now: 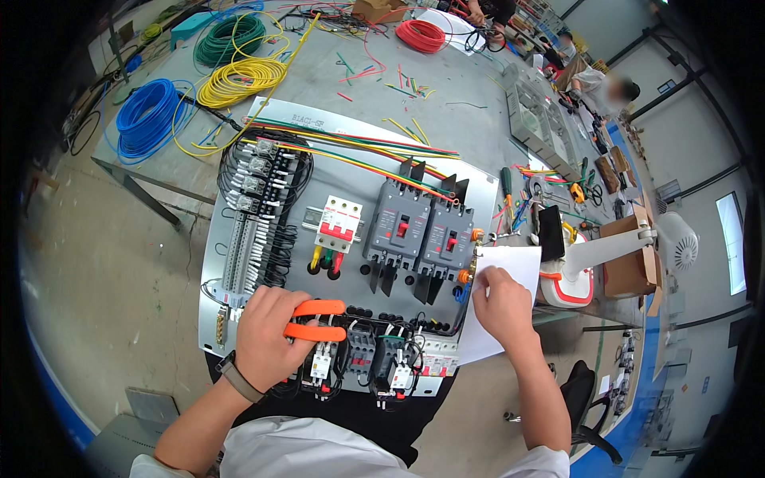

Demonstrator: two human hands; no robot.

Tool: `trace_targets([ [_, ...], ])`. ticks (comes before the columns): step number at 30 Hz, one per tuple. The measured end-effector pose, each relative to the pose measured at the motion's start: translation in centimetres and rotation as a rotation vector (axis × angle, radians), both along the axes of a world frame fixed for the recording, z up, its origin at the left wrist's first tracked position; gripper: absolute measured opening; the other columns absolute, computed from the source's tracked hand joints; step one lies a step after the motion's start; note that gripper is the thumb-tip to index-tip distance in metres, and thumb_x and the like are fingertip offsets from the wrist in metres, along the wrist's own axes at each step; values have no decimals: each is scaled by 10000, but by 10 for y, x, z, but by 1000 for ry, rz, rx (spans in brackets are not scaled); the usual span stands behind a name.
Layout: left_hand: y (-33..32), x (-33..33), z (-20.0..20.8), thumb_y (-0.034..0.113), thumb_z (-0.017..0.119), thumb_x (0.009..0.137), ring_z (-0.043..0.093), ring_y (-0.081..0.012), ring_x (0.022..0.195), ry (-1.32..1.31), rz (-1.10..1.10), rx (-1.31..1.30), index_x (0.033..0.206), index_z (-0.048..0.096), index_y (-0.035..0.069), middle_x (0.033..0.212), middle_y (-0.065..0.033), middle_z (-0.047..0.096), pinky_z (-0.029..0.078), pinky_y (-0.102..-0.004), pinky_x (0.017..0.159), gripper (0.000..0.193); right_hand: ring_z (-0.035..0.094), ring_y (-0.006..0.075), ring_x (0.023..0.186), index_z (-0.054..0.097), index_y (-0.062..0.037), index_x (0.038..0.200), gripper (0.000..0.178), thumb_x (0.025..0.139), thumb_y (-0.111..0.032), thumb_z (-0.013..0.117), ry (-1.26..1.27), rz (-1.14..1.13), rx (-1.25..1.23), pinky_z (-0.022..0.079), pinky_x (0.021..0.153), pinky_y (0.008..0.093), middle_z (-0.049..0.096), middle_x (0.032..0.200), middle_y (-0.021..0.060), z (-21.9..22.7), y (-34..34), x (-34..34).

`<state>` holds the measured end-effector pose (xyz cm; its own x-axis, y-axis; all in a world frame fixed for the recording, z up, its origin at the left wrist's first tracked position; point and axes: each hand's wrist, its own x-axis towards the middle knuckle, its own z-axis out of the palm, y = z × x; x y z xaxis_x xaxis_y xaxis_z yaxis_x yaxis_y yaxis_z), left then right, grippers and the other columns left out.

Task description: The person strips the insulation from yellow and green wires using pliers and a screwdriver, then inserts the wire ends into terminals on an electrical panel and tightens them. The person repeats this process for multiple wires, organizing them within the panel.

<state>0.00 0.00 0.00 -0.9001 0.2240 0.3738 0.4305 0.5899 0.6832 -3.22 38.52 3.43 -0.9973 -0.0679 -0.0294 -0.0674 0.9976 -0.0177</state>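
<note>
My left hand is wrapped round orange-handled pliers. Both handles stick out to the right over the lower part of a grey mounting panel; the jaws are hidden by the hand. At the panel's right edge, my right hand has its fingers curled together beside a brass terminal strip, over a white sheet of paper. Whatever lies between those fingertips is hidden. Two dark moulded-case circuit breakers stand just left of this hand. A white breaker with red levers sits mid-panel.
Wire coils in blue, yellow, green and red lie on the workbench. Screwdrivers and other tools are at right, near a white fan and a cardboard box. Other people work beyond.
</note>
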Motion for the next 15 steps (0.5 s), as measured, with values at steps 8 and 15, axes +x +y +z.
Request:
trace_targets([
  [8, 7, 5, 0, 67, 788, 772, 590, -349, 845, -16, 9, 8, 1057, 659, 12, 941, -136, 648, 489, -422, 745, 318, 698, 315, 657, 605, -22, 817, 211, 921, -198, 659, 79, 98, 200, 543, 574, 449, 661, 747, 145, 5, -8, -5],
  [15, 1, 0, 1, 81, 786, 775, 590, -344, 850, -11, 16, -9, 1048, 672, 16, 933, -129, 649, 490, -423, 753, 303, 694, 321, 621, 623, -50, 736, 283, 955, -230, 624, 20, 22, 215, 540, 552, 430, 670, 698, 143, -12, -17, -14],
])
